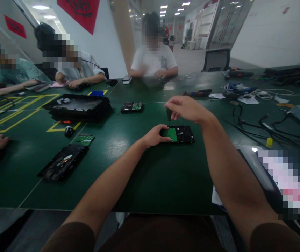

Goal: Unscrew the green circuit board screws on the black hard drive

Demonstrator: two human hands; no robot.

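Below right hand: hard drive, left end in left hand.

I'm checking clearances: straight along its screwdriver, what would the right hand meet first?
Likely the drive, at its far edge by the green board; the screwdriver in the right hand seems nearly touching, though depth is unclear.

A broad dark-green table fills the middle of the frame, yellow lines marking its left side. At upper left I see a large red paper with black brushwork on a white wall. A black mesh-backed chair stands beyond the table, upper right. Behind it spread pale floor and slanting glass doors, while ceiling lights glow at top centre.
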